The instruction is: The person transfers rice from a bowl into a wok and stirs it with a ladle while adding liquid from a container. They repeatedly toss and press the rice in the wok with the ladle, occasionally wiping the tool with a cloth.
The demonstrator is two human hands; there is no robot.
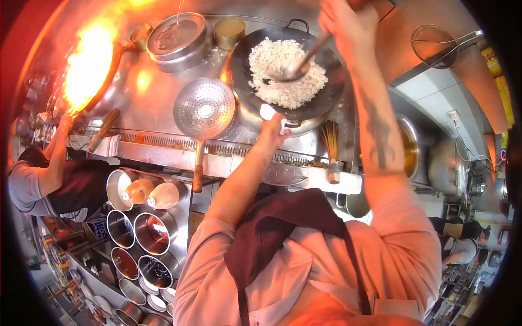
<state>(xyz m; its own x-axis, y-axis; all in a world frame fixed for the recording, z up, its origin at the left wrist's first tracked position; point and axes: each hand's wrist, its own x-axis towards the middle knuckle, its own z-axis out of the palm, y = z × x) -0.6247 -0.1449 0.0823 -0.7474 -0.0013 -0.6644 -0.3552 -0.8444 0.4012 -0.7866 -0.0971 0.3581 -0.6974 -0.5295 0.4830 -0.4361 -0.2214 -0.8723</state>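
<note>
A black wok (247, 87) sits on the burner in front of me, with white rice (289, 96) spread across its middle. My left hand (275, 127) is closed on the near wok handle (293, 124), with a white cloth (267, 112) between hand and metal. Raised at the upper right, my right hand (348, 23) is wrapped around the handle of a ladle (314, 51). The ladle's bowl rests down in the rice, slightly blurred. A perforated strainer (204, 108) lies left of the wok, its wooden handle toward me.
Tall flames (89, 65) rise from another wok at the left, where a co-worker (46, 179) stands. A lidded pot (176, 43) is at the back. A bamboo brush (330, 144) lies near the front edge. Sauce containers (155, 233) and squeeze bottles (166, 195) stand lower left.
</note>
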